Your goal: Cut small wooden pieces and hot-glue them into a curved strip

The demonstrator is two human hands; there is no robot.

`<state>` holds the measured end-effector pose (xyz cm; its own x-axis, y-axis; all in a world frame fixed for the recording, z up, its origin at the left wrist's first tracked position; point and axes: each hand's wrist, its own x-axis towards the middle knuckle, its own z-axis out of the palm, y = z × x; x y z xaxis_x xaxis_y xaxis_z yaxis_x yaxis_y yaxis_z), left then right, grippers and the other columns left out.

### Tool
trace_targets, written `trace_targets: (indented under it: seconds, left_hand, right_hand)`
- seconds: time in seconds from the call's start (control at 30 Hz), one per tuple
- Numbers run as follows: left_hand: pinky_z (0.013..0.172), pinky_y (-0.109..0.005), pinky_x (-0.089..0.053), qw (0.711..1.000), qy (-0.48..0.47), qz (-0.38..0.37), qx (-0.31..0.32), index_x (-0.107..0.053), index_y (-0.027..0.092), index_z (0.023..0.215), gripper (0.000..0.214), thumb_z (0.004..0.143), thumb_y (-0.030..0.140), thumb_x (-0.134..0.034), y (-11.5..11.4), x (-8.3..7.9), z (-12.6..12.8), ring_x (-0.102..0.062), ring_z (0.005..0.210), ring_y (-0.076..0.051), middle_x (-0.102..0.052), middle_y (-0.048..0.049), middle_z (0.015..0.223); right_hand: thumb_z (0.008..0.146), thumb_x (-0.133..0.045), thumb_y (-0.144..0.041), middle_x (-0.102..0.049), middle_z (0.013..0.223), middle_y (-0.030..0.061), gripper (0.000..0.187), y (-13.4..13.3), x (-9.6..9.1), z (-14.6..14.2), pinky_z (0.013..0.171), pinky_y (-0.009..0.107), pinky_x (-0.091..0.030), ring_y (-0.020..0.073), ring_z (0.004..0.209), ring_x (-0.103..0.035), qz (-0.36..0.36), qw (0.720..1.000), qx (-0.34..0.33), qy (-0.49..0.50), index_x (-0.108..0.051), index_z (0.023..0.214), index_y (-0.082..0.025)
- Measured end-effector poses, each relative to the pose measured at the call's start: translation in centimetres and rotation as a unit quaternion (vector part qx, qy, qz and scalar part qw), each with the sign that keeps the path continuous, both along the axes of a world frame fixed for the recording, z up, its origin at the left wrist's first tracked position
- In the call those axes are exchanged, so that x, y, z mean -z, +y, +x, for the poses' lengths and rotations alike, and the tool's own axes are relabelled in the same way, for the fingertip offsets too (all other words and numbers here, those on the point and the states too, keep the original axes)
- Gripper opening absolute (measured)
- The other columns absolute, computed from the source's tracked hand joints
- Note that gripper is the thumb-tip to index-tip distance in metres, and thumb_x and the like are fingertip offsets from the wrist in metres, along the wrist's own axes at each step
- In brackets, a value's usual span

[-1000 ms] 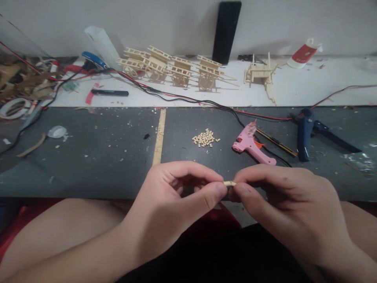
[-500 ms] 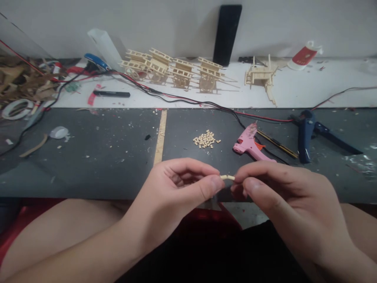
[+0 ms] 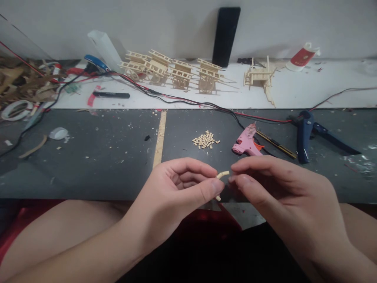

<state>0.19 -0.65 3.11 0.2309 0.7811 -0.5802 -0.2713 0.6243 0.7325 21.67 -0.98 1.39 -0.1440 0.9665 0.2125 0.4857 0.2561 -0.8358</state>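
Note:
My left hand [image 3: 182,184] pinches a small curved strip of pale wooden pieces [image 3: 224,173] between thumb and index finger. One end sticks out to the right and another bit shows below the thumb; the middle is hidden by the fingertips. My right hand [image 3: 282,200] is just right of the strip, thumb and index finger apart, with nothing visible between them. Beyond the hands, a pile of tiny wooden pieces [image 3: 205,140] lies on the dark grey table [image 3: 118,173]. A pink glue gun [image 3: 247,141] rests behind my right hand.
A blue-handled cutter [image 3: 305,137] and a yellow-black knife [image 3: 276,144] lie at the right. Model carts [image 3: 182,72] and another wooden model [image 3: 259,75] stand at the back. Black and red cables [image 3: 188,101] cross the table. A black phone-like slab [image 3: 226,37] leans on the wall.
My right fingers have come off the strip and spread slightly. The strip has turned in my left hand, its right end tipping up and its lower end now showing below the thumb.

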Motion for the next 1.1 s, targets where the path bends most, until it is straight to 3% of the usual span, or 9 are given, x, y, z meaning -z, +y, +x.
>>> trace_targets:
  seconds: [0.13,0.23,0.53,0.93,1.1]
  left_hand:
    - [0.052,-0.007,-0.053,1.000,0.016,-0.008,0.004,-0.087,0.023,0.081,0.026,0.073,0.005,-0.103,0.23,-0.53,0.21,-0.074,0.065,-0.008,-0.083,0.0039,0.072]
    - [0.042,-0.007,-0.043,1.000,0.024,-0.014,0.008,-0.087,0.023,0.080,0.027,0.072,0.002,-0.101,0.29,-0.57,0.20,-0.073,0.064,-0.008,-0.083,0.0035,0.072]
    - [0.043,-0.008,-0.042,0.999,0.023,-0.021,0.014,-0.087,0.022,0.080,0.026,0.071,0.002,-0.100,0.01,-0.49,0.09,-0.072,0.062,-0.008,-0.083,0.0025,0.072]
    - [0.042,-0.008,-0.040,0.999,0.016,-0.027,0.019,-0.087,0.022,0.080,0.025,0.071,0.001,-0.099,0.07,-0.50,0.10,-0.070,0.060,-0.008,-0.082,0.0027,0.070]
    - [0.054,-0.009,-0.052,0.999,0.037,-0.010,0.017,-0.088,0.021,0.080,0.024,0.070,0.002,-0.100,-0.10,-0.66,0.19,-0.073,0.064,-0.009,-0.082,0.0014,0.071]
  right_hand:
    - [0.098,-0.076,-0.016,-0.088,0.101,-0.0079,0.026,-0.23,-0.03,0.27,0.082,0.021,-0.067,0.0129,0.081,-0.084,0.045,0.997,-0.026,-0.058,-0.078,0.114,-0.036]
    - [0.097,-0.078,-0.017,-0.088,0.100,-0.0072,0.024,-0.32,-0.01,0.32,0.084,0.024,-0.068,0.0152,0.081,-0.084,0.054,0.995,-0.034,-0.071,-0.077,0.112,-0.036]
    - [0.099,-0.075,-0.016,-0.086,0.088,-0.0069,0.020,-0.23,-0.58,0.03,0.071,0.026,-0.067,0.0163,0.067,-0.081,0.052,0.995,-0.051,-0.067,-0.077,0.101,-0.036]
    - [0.101,-0.071,-0.014,-0.084,0.086,-0.0114,0.021,0.05,-0.69,-0.16,0.071,0.020,-0.062,0.0116,0.070,-0.079,0.025,0.995,-0.072,-0.070,-0.072,0.099,-0.035]
    - [0.100,-0.070,-0.016,-0.084,0.083,-0.0096,0.018,-0.09,-0.83,0.00,0.069,0.021,-0.062,0.0119,0.068,-0.078,0.035,0.992,-0.070,-0.097,-0.073,0.096,-0.034]
